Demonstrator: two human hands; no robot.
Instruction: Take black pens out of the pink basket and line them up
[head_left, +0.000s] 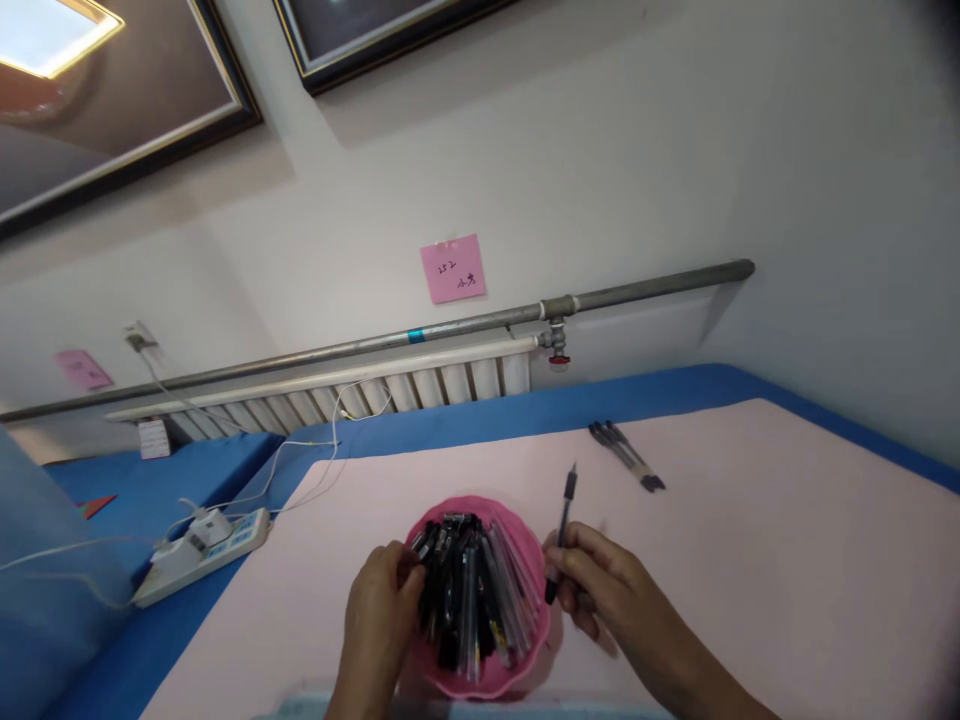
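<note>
Your right fingers (pixel 576 567) pinched closed on uncapped ballpoint pen (pixel 563 530), tip up, just beside pink basket's right rim. Your left hand (pixel 381 606) at basket's left rim, fingers curled over pen parts; can't tell how far open or whether gripping any. Pink basket (pixel 541 655) between your hands, full of black and clear pen parts (pixel 469 590). Beyond, bundled pens (pixel 627 456) on pale pink sheet (pixel 750 560).

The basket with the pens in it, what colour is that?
The basket is bright pink; it shows best in the head view.
</note>
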